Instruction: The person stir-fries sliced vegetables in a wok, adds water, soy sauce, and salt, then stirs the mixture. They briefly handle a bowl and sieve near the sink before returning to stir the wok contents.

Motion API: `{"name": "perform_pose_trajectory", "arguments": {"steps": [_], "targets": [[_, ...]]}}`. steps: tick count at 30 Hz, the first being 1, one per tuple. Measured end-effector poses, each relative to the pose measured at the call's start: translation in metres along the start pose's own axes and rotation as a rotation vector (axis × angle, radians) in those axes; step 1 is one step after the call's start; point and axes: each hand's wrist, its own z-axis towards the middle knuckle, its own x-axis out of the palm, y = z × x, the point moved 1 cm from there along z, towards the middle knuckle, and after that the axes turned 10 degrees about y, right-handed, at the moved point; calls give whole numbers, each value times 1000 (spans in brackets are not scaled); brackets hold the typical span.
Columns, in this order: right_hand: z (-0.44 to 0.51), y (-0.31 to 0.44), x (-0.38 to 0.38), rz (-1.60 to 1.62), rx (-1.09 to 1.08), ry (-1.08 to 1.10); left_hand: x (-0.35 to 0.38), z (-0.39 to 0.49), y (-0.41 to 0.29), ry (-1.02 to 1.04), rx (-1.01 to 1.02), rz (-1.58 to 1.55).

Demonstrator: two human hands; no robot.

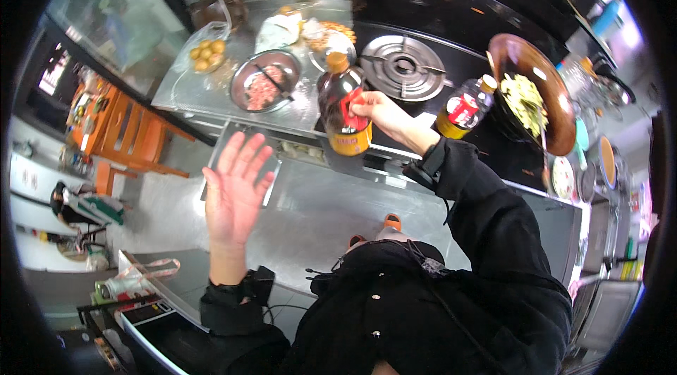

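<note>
My right hand (382, 113) grips a large dark sauce bottle (342, 84) by its red handle; its orange cap is on and it stays roughly upright over the counter's front edge. To the left, my left hand (239, 184) is raised with its palm up and fingers apart, holding nothing. Beyond it, a metal bowl (238, 87) holds raw minced meat (264, 90), with dark chopsticks (274, 81) lying across it. A second bottle (465, 108) with a red label and pale cap is on the stove side, right of my right hand.
A bare gas burner (404, 65) lies behind the bottles. At the right, a large wok (555, 95) holds pale chopped food (523, 100) and a spatula (543, 137). Bagged small round yellowish items (207, 55) sit on the steel counter (185, 95). An open drawer (288, 153) juts out below.
</note>
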Motion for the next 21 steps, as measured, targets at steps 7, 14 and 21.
{"name": "perform_pose_trajectory", "arguments": {"steps": [7, 14, 21], "targets": [[91, -18, -18, -55, -150, -41, -11, -4, 24, -90, 63, -401], [63, -15, -32, -494, -213, -281, -5, 15, 54, -24, 16, -402], [-143, 3, -107, -703, -166, -738, 1, 32, 104, 69, -84, -400]]}}
